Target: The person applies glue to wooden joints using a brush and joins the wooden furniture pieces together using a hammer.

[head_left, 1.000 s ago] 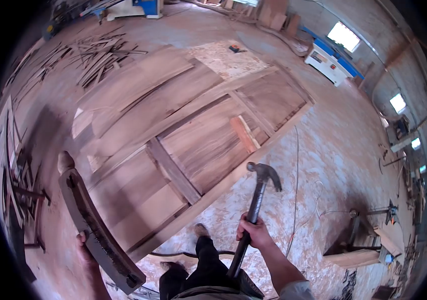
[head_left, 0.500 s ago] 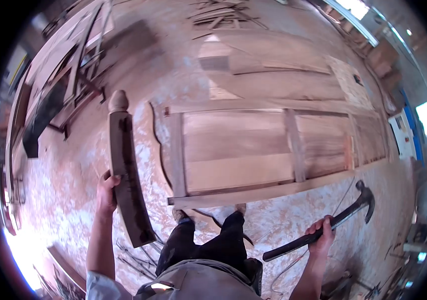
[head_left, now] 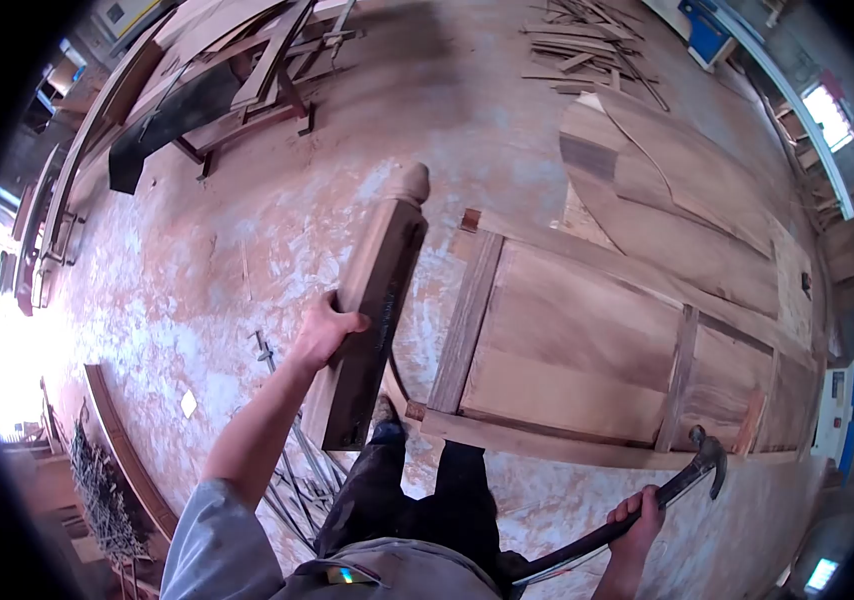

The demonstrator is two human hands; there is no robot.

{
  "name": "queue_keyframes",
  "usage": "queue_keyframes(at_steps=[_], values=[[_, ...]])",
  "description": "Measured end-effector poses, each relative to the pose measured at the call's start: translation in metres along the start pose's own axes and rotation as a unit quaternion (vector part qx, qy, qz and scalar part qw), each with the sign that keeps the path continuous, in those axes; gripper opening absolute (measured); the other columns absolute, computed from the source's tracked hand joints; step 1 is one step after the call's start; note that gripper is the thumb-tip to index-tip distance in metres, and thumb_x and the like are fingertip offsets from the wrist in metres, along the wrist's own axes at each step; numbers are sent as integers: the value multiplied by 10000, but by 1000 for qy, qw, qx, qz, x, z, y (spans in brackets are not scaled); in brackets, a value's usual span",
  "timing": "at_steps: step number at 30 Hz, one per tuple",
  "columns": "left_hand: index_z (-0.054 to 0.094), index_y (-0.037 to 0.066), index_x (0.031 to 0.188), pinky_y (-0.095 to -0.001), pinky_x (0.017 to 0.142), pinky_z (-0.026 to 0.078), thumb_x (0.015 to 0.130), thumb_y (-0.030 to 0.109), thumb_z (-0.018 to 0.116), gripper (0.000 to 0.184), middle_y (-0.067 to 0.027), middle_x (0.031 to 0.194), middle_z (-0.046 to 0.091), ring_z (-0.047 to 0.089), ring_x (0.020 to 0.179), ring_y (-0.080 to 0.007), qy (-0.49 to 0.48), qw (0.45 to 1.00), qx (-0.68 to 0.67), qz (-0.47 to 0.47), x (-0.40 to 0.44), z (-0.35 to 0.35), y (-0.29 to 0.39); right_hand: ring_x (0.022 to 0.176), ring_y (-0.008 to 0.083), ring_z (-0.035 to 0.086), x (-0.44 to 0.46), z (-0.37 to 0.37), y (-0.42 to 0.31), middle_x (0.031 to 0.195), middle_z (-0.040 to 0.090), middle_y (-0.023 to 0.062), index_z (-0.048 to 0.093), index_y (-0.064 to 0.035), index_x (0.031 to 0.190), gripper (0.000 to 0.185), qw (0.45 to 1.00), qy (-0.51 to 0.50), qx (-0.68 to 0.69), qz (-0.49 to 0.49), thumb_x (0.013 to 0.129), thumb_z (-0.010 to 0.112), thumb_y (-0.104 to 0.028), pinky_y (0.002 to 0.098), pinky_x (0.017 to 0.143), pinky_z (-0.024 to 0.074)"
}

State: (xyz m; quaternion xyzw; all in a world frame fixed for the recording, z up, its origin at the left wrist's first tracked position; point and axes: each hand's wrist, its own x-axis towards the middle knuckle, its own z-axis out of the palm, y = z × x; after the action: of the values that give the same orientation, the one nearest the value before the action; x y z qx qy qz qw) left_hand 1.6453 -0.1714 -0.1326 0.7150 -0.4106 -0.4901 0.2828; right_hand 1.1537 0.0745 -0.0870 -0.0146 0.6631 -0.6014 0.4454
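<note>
A square wooden post with a turned knob at its top is gripped in my left hand, fingers wrapped round its side. It leans with the knob end away from me, close to the end of a panelled wooden frame. My right hand is closed round the dark handle of a claw hammer, whose head points to the right, near the frame's front rail. The frame has several flat panels between its rails.
Curved wooden boards lie beyond the frame, with a heap of wood strips farther back. A rack of planks stands at the upper left. Metal bar clamps lie on the floor by my legs.
The view has turned left. The post has come rightward, nearer the frame's end, and now tilts the other way. The hammer has dropped lower beside me, still held.
</note>
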Motion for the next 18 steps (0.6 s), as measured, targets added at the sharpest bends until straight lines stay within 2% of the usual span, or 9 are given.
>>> queue_keyframes(at_steps=[3, 4, 7, 10, 18], values=[[600, -99, 1078, -333, 759, 516, 619, 242, 741, 589, -166, 902, 669, 649, 809, -232, 13, 1000, 22, 1, 2, 16, 15, 404, 171, 476, 5, 5, -3, 577, 465, 7, 494, -152, 891, 99, 999, -19, -5, 28, 965, 541, -199, 345, 350, 430], [597, -102, 1069, -337, 766, 514, 618, 246, 741, 588, -171, 901, 667, 648, 815, -238, 6, 1000, 5, 0, 8, 21, 11, 432, 145, 467, 4, 7, -4, 613, 450, -6, 480, -155, 875, 131, 998, -36, -38, 30, 972, 520, -234, 334, 370, 439], [593, -104, 1066, -340, 770, 513, 615, 254, 741, 595, -175, 901, 665, 649, 814, -246, -7, 1000, -16, 1, 27, 33, -2, 426, 150, 470, 7, 6, -1, 606, 448, -3, 479, -152, 878, 124, 997, -59, -55, 20, 972, 517, -224, 341, 373, 449], [584, -107, 1082, -344, 793, 511, 606, 275, 744, 631, -181, 913, 668, 652, 838, -257, -9, 1000, -7, -10, 36, 42, -1, 425, 157, 476, 7, 9, -1, 597, 446, 0, 475, -148, 875, 124, 996, -44, -65, 38, 970, 517, -215, 352, 378, 463], [562, -106, 1133, -370, 875, 492, 586, 312, 750, 714, -234, 975, 665, 656, 924, -315, 15, 996, 77, 32, 41, 53, 18, 424, 162, 476, 10, 7, 8, 592, 446, 4, 473, -148, 886, 118, 994, -47, -81, 60, 964, 525, -220, 349, 379, 457]])
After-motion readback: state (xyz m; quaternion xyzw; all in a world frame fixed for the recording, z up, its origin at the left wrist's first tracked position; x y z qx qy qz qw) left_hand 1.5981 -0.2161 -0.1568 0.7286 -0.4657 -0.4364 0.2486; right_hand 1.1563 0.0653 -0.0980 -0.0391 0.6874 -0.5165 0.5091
